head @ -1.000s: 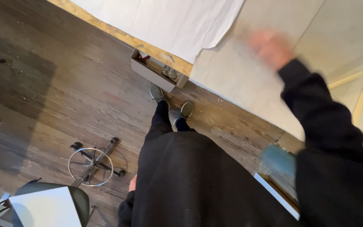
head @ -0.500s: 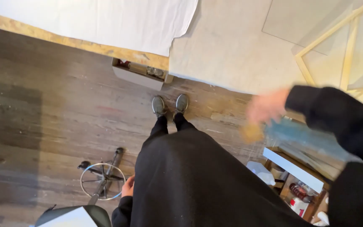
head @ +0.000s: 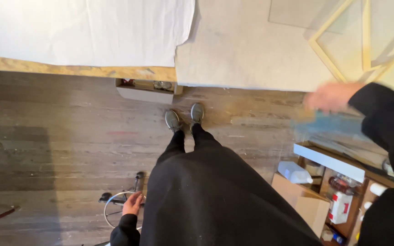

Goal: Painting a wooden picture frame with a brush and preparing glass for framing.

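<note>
A: Head view, near items first. What is logged by the body?

B: Item one: left hand [head: 133, 203], low at the person's side, resting against a metal ring [head: 110, 213] on a stool base. I cannot tell whether the fingers close on it.

A: Right side?

B: Item two: cardboard box [head: 302, 202], white jug [head: 294, 172] and small bottles packed in a shelf unit with a white top edge [head: 329, 161]. Item three: right hand [head: 331, 96], blurred, reached out above that unit. Item four: blue sheet [head: 334, 125], blurred too, just under the hand and over the shelf's far edge. The hold looks like a pinch on the sheet, but the blur leaves it unsure.

A: Step in hand?

B: By my reading, the blue sheet is being carried across at the shelf. Any further move calls for keeping it level and off the shelf's white edge and the bottles.

A: Farther out?

B: Shoes [head: 185, 117] on bare wooden floor [head: 69, 136]; small open box [head: 144, 93] against a chipboard edge [head: 69, 71]; white cloth [head: 83, 32] beyond it; beige sheet [head: 242, 50] beside the cloth; wooden frames [head: 338, 50] at its far right corner.

A: Room to move?

B: Open floor to the left; the right is crowded.
</note>
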